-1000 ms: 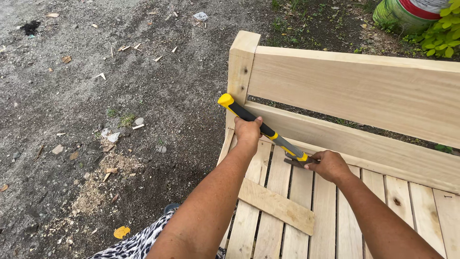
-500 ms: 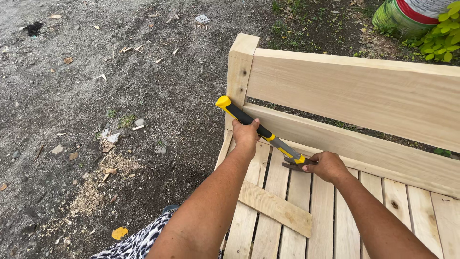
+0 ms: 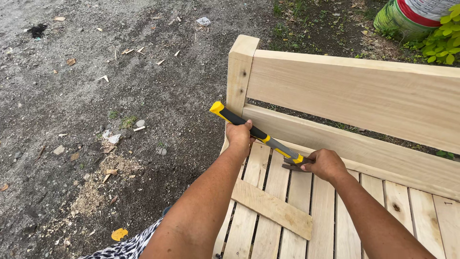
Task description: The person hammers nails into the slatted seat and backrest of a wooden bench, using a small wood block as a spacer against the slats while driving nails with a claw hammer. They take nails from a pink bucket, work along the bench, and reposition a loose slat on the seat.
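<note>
Left hand [image 3: 241, 135] I keep wrapped around the yellow-and-black rubbery hammer handle [image 3: 249, 128]; right hand [image 3: 326, 164] cups its dark steel head [image 3: 293, 166], low on the pale, grainy wooden bench slats [image 3: 299, 192].

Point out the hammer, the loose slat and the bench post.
hammer [image 3: 268, 140], head view, on the grey part of the handle.
loose slat [image 3: 273, 209], head view, mid-board, lying across the seat slats.
bench post [image 3: 239, 76], head view, on its front face.

sawdust pile [image 3: 103, 184] at 8 o'clock | yellow leaf [image 3: 119, 234] at 7 | green sack [image 3: 407, 19], leafy plant [image 3: 443, 43] at 1 | white scrap [image 3: 203, 21] at 12
</note>
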The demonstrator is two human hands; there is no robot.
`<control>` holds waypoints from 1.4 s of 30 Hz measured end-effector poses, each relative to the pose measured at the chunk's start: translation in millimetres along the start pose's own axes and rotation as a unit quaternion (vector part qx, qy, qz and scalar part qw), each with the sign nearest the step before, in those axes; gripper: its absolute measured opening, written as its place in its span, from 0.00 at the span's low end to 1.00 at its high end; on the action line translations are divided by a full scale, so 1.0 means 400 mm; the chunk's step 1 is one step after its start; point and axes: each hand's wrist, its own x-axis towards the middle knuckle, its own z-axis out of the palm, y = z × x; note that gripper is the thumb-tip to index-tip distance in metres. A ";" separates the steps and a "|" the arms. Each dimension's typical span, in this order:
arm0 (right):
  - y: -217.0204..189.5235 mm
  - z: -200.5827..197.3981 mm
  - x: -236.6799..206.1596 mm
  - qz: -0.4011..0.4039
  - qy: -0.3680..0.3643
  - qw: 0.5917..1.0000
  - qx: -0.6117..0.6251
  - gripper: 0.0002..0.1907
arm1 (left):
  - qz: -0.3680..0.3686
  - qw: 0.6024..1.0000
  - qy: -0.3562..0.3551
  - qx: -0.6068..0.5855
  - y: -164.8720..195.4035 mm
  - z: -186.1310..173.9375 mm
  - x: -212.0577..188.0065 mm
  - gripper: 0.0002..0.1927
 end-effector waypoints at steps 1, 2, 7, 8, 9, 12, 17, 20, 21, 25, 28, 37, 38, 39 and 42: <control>-0.001 -0.002 0.002 0.004 -0.003 1.000 0.000 0.24 | -0.001 1.000 -0.001 -0.002 0.003 -0.002 -0.002 0.20; 0.000 -0.002 0.003 0.007 -0.004 1.000 0.002 0.24 | -0.001 1.000 -0.002 -0.004 0.007 -0.003 -0.006 0.20; 0.015 0.018 0.000 0.022 0.004 0.999 0.035 0.26 | 0.033 0.996 0.012 0.083 0.024 0.021 -0.042 0.22; 0.018 0.028 -0.002 0.035 -0.006 0.998 0.043 0.26 | 0.040 0.995 0.014 0.092 0.025 0.023 -0.050 0.21; 0.025 0.033 -0.005 0.051 -0.011 0.997 0.052 0.26 | 0.049 0.994 0.009 0.101 0.025 0.029 -0.057 0.21; 0.042 0.055 -0.016 0.052 0.010 0.995 0.079 0.27 | 0.128 0.982 0.009 0.137 0.014 0.038 -0.072 0.23; 0.052 0.055 -0.012 0.024 -0.004 0.998 0.061 0.26 | 0.134 0.982 -0.003 0.137 -0.003 0.031 -0.067 0.24; 0.033 0.017 0.010 0.012 -0.039 0.999 0.009 0.26 | 0.057 0.996 -0.016 0.065 -0.006 0.016 -0.047 0.24; 0.023 0.002 0.014 0.008 -0.052 0.999 -0.010 0.26 | 0.026 0.999 -0.018 0.038 -0.008 0.010 -0.038 0.24; -0.041 -0.054 0.009 -0.022 -0.072 0.992 -0.101 0.24 | -0.037 0.998 -0.002 -0.042 -0.029 -0.019 0.013 0.23; -0.097 -0.086 -0.015 -0.054 -0.074 0.978 -0.188 0.23 | -0.071 0.994 0.009 -0.079 -0.057 -0.053 0.057 0.22; -0.133 -0.068 -0.061 0.000 -0.046 0.984 -0.174 0.23 | -0.057 0.996 -0.024 -0.062 -0.055 -0.064 0.071 0.18; -0.109 -0.062 -0.062 -0.002 -0.032 0.990 -0.140 0.23 | -0.031 0.998 -0.038 -0.044 -0.043 -0.045 0.062 0.19; -0.086 -0.053 -0.058 -0.006 -0.015 0.994 -0.105 0.24 | -0.001 0.998 -0.051 -0.028 -0.031 -0.030 0.052 0.19; -0.025 -0.005 -0.039 0.019 -0.002 0.998 -0.055 0.25 | 0.046 0.997 -0.050 -0.026 -0.012 -0.007 0.000 0.23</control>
